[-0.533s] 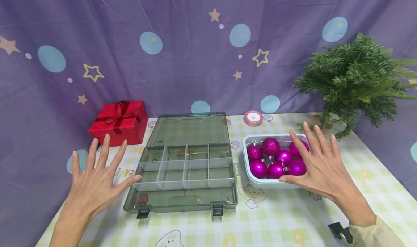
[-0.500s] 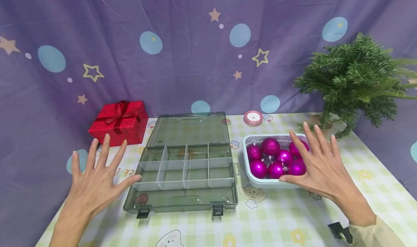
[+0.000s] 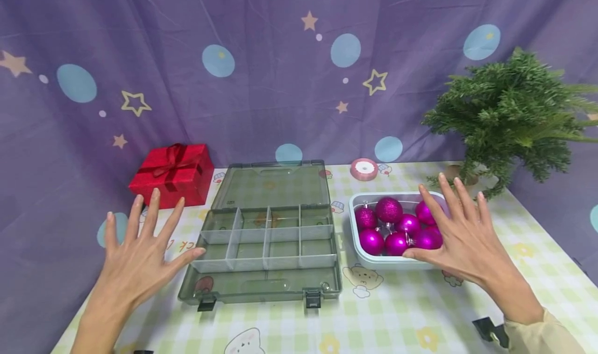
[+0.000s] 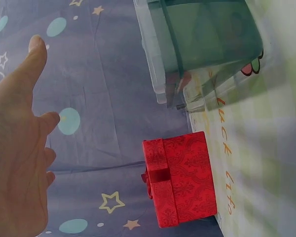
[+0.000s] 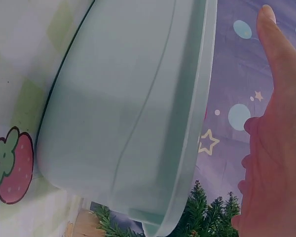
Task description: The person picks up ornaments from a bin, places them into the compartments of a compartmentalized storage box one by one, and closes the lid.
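My left hand [image 3: 136,260] hovers with spread fingers to the left of a clear grey-green compartment box [image 3: 280,286], its thumb tip overlapping the box's left edge in the head view. The box lies with its lid [image 3: 275,188] folded back, and its divided sections hold nothing. My right hand [image 3: 467,245], fingers also spread, is over the right end of a pale blue tub [image 3: 374,263]. Several magenta Christmas baubles [image 3: 397,243], some glittery and some smooth, fill the tub; the hand hides part of it. Neither hand holds anything. In the right wrist view, the tub's side [image 5: 123,108] stands beside the palm.
A red gift box [image 3: 173,177] with a bow stands at the back left. Behind the tub sits a pink ribbon roll [image 3: 364,169]. An artificial fir tree [image 3: 509,110] rises at the back right. A black clip-like piece [image 3: 488,330] lies near the right sleeve. A patterned purple curtain [image 3: 280,105] hangs behind.
Both hands keep nearly the same pose, the right shifting very slightly right. The head view has shifted a little, and a dark piece now shows at the bottom left edge.
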`<state>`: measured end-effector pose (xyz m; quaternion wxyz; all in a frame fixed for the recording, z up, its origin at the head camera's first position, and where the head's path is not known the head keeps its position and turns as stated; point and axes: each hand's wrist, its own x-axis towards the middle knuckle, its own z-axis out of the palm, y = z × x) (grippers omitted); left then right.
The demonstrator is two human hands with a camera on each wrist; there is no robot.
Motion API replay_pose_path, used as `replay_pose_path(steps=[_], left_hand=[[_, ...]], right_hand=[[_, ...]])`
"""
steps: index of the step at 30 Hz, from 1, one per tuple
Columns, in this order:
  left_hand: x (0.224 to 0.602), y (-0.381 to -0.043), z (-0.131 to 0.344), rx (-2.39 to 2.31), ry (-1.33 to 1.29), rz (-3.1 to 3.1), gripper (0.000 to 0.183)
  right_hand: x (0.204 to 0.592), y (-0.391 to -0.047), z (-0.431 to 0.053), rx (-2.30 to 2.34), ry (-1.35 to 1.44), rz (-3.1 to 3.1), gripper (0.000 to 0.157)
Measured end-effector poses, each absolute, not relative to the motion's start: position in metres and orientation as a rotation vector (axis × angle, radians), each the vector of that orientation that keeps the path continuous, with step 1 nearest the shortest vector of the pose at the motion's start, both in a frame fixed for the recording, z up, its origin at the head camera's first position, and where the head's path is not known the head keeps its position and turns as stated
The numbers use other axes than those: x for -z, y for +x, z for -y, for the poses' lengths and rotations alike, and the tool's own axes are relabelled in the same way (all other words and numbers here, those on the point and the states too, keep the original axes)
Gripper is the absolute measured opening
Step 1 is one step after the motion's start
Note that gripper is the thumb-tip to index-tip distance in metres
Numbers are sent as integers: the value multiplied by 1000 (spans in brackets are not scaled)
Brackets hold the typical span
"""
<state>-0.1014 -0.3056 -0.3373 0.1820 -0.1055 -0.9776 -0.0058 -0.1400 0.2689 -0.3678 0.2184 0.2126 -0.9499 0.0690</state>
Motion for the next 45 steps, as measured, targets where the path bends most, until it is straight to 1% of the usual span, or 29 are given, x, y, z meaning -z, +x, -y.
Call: replay_pose_path(steps=[4, 7, 9, 11, 16, 21, 24, 31, 37, 45], left_hand=[[336, -101, 305, 40, -301, 2765, 101], [339, -99, 304, 155, -321, 2791, 101], [343, -97, 303, 300, -339, 2826, 101], [347, -96, 301, 486, -350, 2862, 102], [356, -90, 301, 940, -251, 2945, 98], [369, -83, 305, 1219, -165, 2951, 90], [377, -79, 305, 1334, -96, 2938, 88], [395, -73, 309, 1618, 25, 2868, 84], [407, -71, 314, 1705, -9, 2841, 82], [413, -68, 317, 1687, -89, 2834, 89]], right_hand=[[367, -141, -269, -229, 600, 2640, 123], [364, -144, -266, -352, 621, 2683, 118], [362, -147, -264, -461, 643, 2709, 110], [362, -152, -261, -569, 667, 2721, 99], [364, -166, -256, -756, 693, 2726, 71], [366, -179, -253, -830, 681, 2725, 58], [366, -184, -251, -877, 673, 2725, 55], [368, -194, -250, -949, 617, 2771, 56], [371, -198, -249, -879, 617, 2773, 52], [373, -203, -243, -930, 632, 2808, 53]])
